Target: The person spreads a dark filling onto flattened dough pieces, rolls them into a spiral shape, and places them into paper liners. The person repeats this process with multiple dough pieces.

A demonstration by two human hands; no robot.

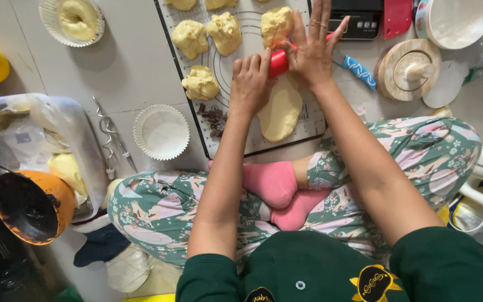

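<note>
Both hands rest on one red cylindrical rolling pin [279,62], its long axis left to right on the white baking mat [314,120]. The left hand [251,84] curls over it; the right hand [312,53] presses it with fingers spread. One flattened oval of pale dough [280,112] lies beneath, lengthwise toward the person. Four dough lumps [190,38] lie beyond in full view. Two white fluted paper cups [161,132] stand left of the mat.

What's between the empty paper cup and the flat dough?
In the head view, a small pile of dark chocolate pieces lies on the mat, between the empty paper cup and the flat dough.
</note>
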